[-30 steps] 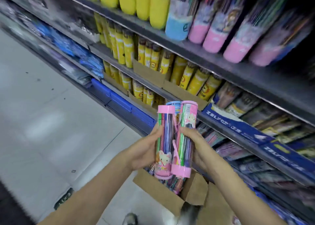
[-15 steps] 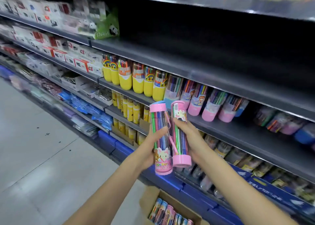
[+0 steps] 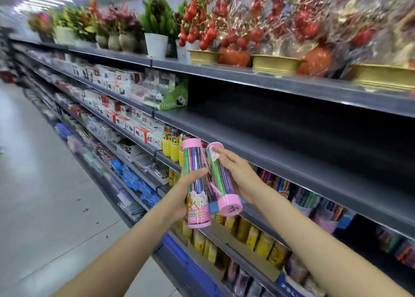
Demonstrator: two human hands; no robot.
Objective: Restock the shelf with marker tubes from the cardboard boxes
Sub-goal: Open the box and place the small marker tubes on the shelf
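You hold two clear plastic marker tubes with pink caps at the centre of the frame, in front of the bare grey metal shelf (image 3: pixel 280 144). Your left hand (image 3: pixel 179 197) wraps the upright tube (image 3: pixel 195 184), thumb across its front. Your right hand (image 3: pixel 238 179) cradles the tilted tube (image 3: pixel 221 179), fingers curled around its far side, cap end pointing down at you.

Lift both onto the bare shelf, right the tilted one first, then stand them on their caps side by side with the cartoon animal label facing out.

Readable writing: "STAPLER" on the green panda display box (image 3: pixel 173 99) above centre. The upright tube's label is partly legible, ending in "Pen". The tilted tube's cap bears handwritten digits I cannot read surely.
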